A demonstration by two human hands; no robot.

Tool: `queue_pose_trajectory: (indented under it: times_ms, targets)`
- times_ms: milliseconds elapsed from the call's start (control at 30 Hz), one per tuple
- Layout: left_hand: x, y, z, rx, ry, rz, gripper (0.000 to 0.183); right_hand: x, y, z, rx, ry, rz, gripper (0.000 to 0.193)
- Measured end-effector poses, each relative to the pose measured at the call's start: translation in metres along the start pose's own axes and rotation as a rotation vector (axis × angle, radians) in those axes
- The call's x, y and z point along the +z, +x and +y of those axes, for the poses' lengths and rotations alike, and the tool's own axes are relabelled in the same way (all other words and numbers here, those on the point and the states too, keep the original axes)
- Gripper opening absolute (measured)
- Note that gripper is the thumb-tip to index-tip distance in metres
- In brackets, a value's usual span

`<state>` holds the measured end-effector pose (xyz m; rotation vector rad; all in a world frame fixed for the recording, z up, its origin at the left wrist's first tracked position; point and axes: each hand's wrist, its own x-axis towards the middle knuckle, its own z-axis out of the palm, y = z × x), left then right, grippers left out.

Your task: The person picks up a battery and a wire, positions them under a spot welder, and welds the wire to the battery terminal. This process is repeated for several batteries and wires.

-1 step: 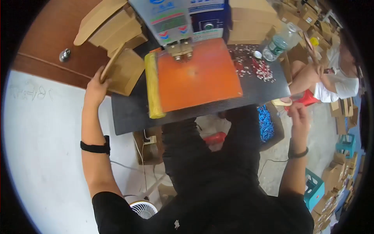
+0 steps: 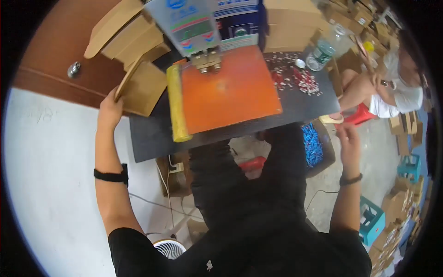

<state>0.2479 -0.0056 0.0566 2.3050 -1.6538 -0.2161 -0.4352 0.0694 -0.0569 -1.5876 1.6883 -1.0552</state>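
Note:
My left hand (image 2: 110,111) grips the near left edge of an open cardboard box (image 2: 144,87), which stands tilted at the left end of the black table (image 2: 150,141). Off the table's right side, my right hand (image 2: 349,147) hangs in the air with its fingers bent together; anything between them is too small to make out. Left of it, below the table edge, a box holds many small blue pieces (image 2: 312,145). Between my hands an orange board (image 2: 230,99) with a yellow roll (image 2: 177,104) along its left side lies under the metal heads of a machine (image 2: 187,30).
Small white and red pieces (image 2: 307,83) are scattered on the table's right, by a clear bottle (image 2: 319,56) and a white cap (image 2: 300,63). A seated person (image 2: 392,99) works at the right. Teal stools (image 2: 370,221), cardboard boxes and a white fan (image 2: 170,249) stand around.
The whole view has shifted slightly, so the table and machine appear a little further left. My left hand keeps its grip on the box; my right hand has barely moved.

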Motion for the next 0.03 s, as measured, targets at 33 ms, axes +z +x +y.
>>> queue_pose_trajectory:
  times_ms: [33]
  targets:
    - [-0.0025,0.0108,-0.0256,-0.005,0.031,-0.019,0.061,0.0007,-0.0025,0.0106,0.119,-0.225,-0.042,0.019]
